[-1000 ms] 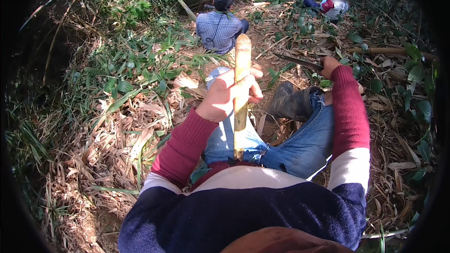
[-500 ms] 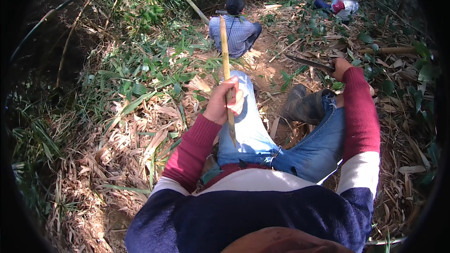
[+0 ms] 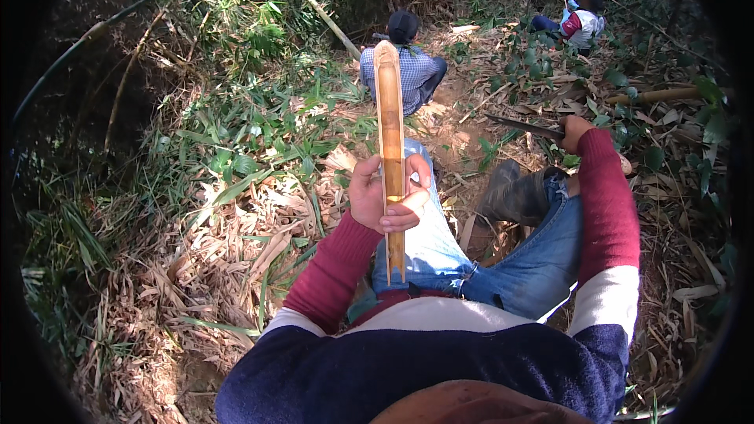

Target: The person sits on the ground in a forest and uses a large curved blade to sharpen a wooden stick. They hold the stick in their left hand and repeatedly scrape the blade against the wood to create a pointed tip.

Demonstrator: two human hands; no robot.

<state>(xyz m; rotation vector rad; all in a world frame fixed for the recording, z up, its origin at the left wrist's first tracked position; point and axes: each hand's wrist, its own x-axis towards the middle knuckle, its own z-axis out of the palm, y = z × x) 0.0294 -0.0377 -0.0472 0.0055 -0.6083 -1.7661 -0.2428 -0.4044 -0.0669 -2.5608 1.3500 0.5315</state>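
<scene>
Fingers of the left hand wrap a split bamboo strip upright above the knee, the right hand right of it clenching a knife; light, stiff and likely sharp-edged, the strip seems best gripped low.

Sunlit forest slope: dry bamboo leaves cover the ground, green undergrowth to the left, shade beyond.
</scene>
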